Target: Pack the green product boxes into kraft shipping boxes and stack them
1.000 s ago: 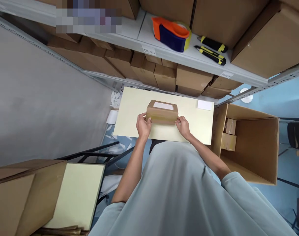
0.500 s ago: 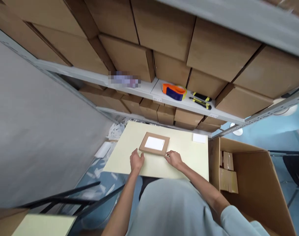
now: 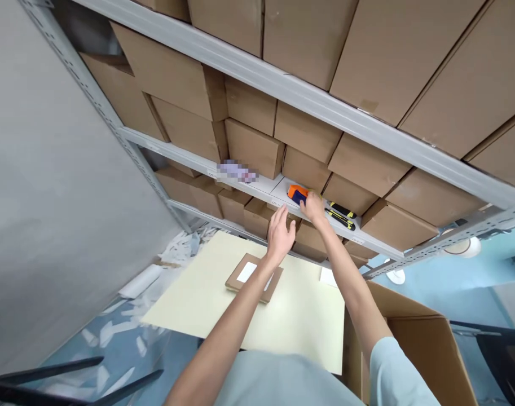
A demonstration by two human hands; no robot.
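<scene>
My right hand (image 3: 313,206) is closed round the right end of an orange and dark blue tape dispenser (image 3: 297,194) on the shelf. The fingers hide part of the dispenser. My left hand (image 3: 281,232) hovers just below and left of it, in front of the shelf edge, fingers stretched out and holding nothing. Under my left forearm, a flat cardboard box (image 3: 234,279) with a white label lies on the pale yellow table (image 3: 189,299); the forearm covers its middle.
Two black and yellow utility knives (image 3: 340,219) lie on the shelf (image 3: 379,246), right of the dispenser. Cardboard boxes (image 3: 257,148) fill the rack. A large open carton (image 3: 426,344) stands at the right, and paper scraps (image 3: 113,332) litter the floor at the left.
Both hands have left the box and risen to the shelf. The right hand has taken hold of the tape dispenser. My view has shifted upward along the rack.
</scene>
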